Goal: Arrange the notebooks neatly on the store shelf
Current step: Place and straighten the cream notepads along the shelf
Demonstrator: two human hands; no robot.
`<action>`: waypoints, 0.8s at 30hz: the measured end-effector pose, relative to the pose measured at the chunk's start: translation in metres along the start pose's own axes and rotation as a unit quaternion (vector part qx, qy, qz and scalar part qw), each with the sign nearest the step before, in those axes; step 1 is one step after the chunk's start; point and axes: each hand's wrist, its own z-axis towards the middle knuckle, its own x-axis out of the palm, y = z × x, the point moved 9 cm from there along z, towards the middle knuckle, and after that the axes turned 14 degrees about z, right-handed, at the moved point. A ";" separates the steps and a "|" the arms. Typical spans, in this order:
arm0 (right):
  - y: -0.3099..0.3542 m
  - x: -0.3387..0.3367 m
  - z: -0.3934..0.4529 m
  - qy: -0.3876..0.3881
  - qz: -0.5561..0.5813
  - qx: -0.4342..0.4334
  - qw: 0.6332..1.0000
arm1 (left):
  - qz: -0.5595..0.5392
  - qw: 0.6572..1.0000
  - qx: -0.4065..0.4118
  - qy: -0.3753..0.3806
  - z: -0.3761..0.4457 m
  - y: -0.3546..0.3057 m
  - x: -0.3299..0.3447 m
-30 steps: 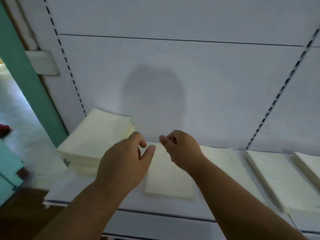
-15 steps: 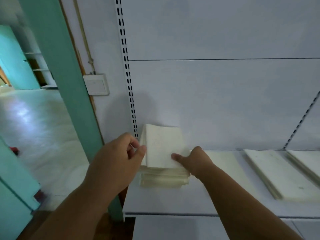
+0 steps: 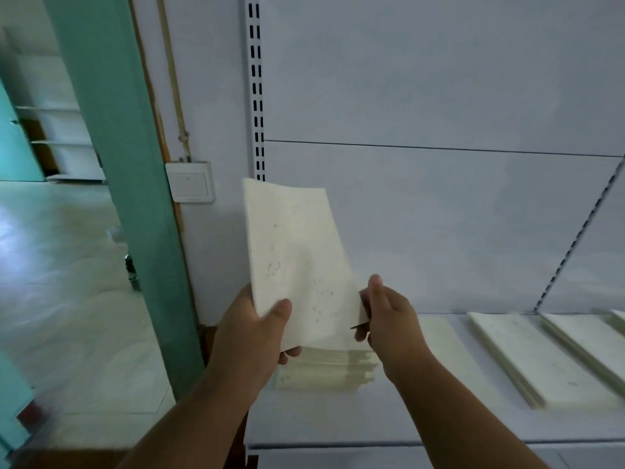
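Cream notebook (image 3: 297, 262) lifted and tilted upright over the stack of notebooks (image 3: 326, 368) at the shelf's (image 3: 389, 424) far-left end, just right of the slotted upright (image 3: 256, 86). Pinched at its lower-left corner by the left hand (image 3: 252, 333), thumb on the cover and fingers curled behind; right hand (image 3: 389, 319) at the lower-right edge, fingers curled against it, thumb up, hold on the cover unclear. More flat notebooks (image 3: 537, 360) in a row further right along the shelf; wall switch (image 3: 191, 182) and green door frame (image 3: 125, 184) off to the left.
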 end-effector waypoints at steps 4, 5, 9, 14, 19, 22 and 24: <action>-0.050 -0.002 0.035 0.023 -0.343 0.068 0.937 | 0.012 1.000 0.018 -0.005 0.004 0.004 -0.009; -0.061 0.000 0.038 0.040 -0.353 0.086 0.931 | 0.023 1.000 0.022 -0.001 0.004 0.004 -0.010; -0.055 -0.007 0.044 0.008 -0.372 0.048 0.927 | 0.032 0.999 0.025 0.014 0.005 0.008 -0.013; -0.005 -0.032 0.039 -0.053 -0.264 -0.065 0.961 | 0.027 0.998 0.028 0.047 0.008 0.011 -0.008; 0.016 -0.020 0.008 0.037 0.173 -0.013 0.984 | 0.024 0.996 0.022 0.079 0.010 0.003 0.010; 0.013 -0.022 -0.003 0.085 0.221 0.033 0.971 | 0.042 0.994 0.035 0.095 0.011 -0.003 0.023; 0.007 -0.031 -0.003 0.096 0.228 0.091 0.965 | 0.071 0.990 0.063 0.108 0.009 -0.008 0.036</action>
